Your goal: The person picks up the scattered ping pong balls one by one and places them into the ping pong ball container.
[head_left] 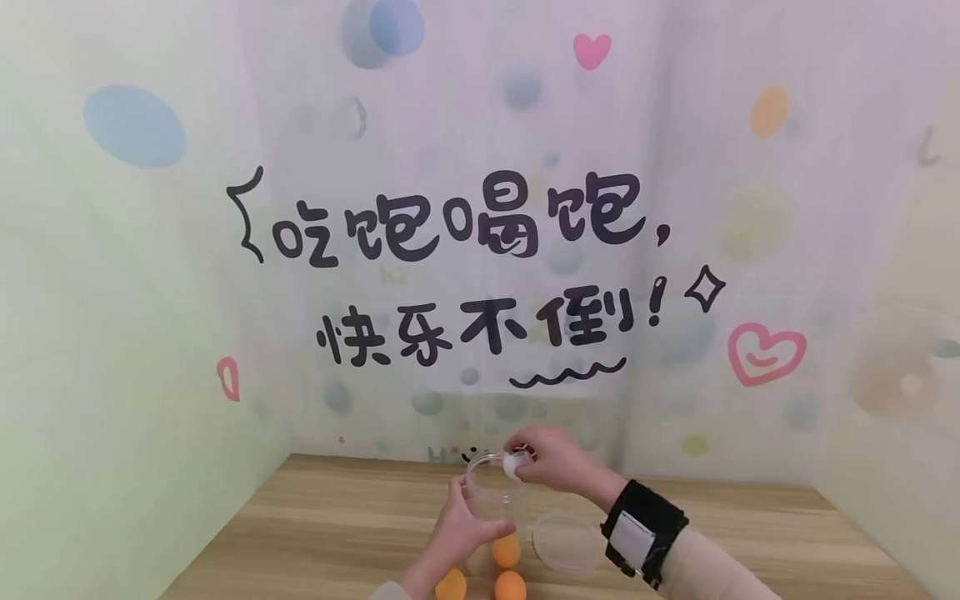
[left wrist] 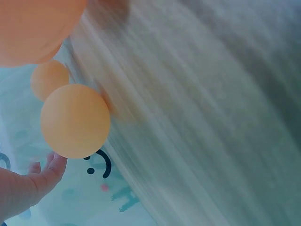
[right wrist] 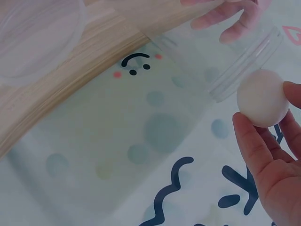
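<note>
A clear plastic jar [head_left: 495,504] stands upright near the table's back edge, its mouth uncovered. My left hand [head_left: 462,523] grips the jar's side, thumb across the front and fingers round the left. At the right of the jar's rim my right hand [head_left: 557,461] pinches a white ping-pong ball [right wrist: 262,98] between thumb and fingertips. Right in front of the jar sits an orange ping-pong ball [head_left: 507,551]. Two more lie nearer me: a right orange ball [head_left: 511,586] and a left orange ball [head_left: 451,585]. In the left wrist view, orange balls [left wrist: 75,121] fill the left side.
A round clear lid [head_left: 567,542] lies flat on the wooden table [head_left: 337,517], right of the jar and below my right wrist. Behind the table hangs a printed curtain [head_left: 450,108] with black lettering. Pale side walls [head_left: 97,350] stand on both sides.
</note>
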Demonstrator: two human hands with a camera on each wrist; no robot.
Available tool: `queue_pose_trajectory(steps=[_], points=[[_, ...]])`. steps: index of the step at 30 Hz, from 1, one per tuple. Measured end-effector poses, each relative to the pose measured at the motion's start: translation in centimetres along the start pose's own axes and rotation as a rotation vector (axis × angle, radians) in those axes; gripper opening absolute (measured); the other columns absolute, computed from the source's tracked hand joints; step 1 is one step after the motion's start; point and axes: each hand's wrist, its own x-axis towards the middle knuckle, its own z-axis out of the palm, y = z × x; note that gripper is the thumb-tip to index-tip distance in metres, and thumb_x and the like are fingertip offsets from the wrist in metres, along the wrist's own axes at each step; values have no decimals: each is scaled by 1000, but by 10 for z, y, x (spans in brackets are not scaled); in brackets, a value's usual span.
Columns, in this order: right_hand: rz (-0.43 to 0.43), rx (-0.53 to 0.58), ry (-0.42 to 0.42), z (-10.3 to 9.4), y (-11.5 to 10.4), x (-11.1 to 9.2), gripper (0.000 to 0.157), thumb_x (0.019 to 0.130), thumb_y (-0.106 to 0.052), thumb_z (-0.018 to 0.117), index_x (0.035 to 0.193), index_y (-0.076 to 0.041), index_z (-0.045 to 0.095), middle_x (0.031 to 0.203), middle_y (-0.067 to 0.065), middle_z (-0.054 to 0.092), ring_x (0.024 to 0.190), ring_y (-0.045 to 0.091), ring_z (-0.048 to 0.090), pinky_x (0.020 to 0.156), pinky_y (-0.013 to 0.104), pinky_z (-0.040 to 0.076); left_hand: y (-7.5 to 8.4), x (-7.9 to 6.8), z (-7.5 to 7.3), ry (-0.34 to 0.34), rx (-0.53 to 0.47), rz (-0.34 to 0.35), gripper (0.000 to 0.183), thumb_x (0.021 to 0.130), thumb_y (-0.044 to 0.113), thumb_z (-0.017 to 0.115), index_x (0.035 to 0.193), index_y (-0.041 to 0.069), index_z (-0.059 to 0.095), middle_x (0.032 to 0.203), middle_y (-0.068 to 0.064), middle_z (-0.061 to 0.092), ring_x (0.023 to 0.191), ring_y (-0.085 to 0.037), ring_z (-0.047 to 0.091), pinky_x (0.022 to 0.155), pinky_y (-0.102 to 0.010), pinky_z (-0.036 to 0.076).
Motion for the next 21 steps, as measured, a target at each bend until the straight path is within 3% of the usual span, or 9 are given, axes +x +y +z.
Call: queue_pose_trajectory(steps=[11,21], points=[[-31,24,-35,17,-6,5,23,74,1,63,96,1,67,90,7,64,74,14,50,64,22,42,-2,0,-2,-22,24,-12,91,65,30,82,127,-4,26,123,-36,43,110,-43,47,87,-53,41],[2,39,-42,20,-5,3,26,74,3,62,100,-1,66,95,7,64,79,17,53,70,29,47,-1,2,1,4,6,1,90,62,23,84,127,-3,26,119,-31,47,96,-33,54,77,-44,47]])
